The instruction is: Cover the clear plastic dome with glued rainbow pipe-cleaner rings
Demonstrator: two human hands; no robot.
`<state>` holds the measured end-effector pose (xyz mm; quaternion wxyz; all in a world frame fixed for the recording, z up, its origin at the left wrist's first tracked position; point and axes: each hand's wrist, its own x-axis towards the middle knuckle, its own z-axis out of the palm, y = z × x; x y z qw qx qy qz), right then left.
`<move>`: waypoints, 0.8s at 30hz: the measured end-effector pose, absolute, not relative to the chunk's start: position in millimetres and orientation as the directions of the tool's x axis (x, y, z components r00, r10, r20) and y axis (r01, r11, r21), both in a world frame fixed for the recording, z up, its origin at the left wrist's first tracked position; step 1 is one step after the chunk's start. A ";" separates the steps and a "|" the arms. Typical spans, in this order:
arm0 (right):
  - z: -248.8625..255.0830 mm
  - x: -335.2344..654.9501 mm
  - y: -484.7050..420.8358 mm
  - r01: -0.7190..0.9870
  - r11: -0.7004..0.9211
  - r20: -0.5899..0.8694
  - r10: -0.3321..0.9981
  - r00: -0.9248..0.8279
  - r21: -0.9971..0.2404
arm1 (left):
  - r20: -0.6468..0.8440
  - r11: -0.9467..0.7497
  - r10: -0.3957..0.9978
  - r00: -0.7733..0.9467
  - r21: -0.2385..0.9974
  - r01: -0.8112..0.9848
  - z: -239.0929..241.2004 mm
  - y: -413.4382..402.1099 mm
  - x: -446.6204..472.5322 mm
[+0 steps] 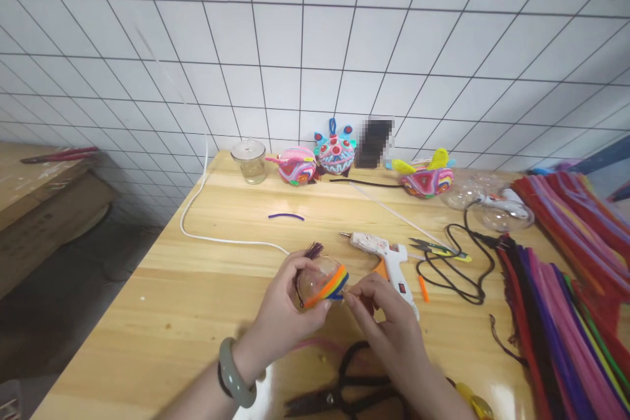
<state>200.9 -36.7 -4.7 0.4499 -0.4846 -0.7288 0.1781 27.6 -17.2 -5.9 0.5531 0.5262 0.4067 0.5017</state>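
Observed from beside the table (147, 315). Left hand (290, 298): thumb and fingers closed around a clear ball (315, 279), with a striped strip (331, 287) of orange, yellow and blue lying across its side. Right hand (386, 315): thumb and forefinger drawn together at the strip's right end; cannot tell whether they pinch it. Dark tassel (314, 250) just beyond the left fingers.

Edges: table's left edge runs slantwise, well apart from the grip; bare wood lies between, with a white cord (236, 241) curving in to the left hand. Far edge meets the tiled wall (275, 33); a lidded glass cup (253, 164) and decorated balls (335, 156) stand along it. Tighter to the right: glue gun (394, 262) just beyond the right hand, then looped black cable and coloured bundles (551, 328). Black scissors (331, 399) on the near side, partly under the right forearm.

Writing: marks on the glue gun too small to read.
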 end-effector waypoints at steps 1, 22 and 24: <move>-4.8 200.6 -36.2 0.547 0.450 0.477 0.873 -0.103 -0.706 | 0.069 -0.046 0.984 0.163 0.989 -0.138 -5.8 -17.2 27.9; -8.4 200.0 -33.5 0.426 0.180 0.220 0.975 0.045 -0.887 | -0.034 0.118 0.967 0.251 0.938 -0.326 -6.4 -18.9 29.8; -9.0 199.6 -33.8 0.420 0.174 0.210 0.977 0.041 -0.891 | -0.037 0.122 0.968 0.250 0.933 -0.338 -6.3 -18.5 30.1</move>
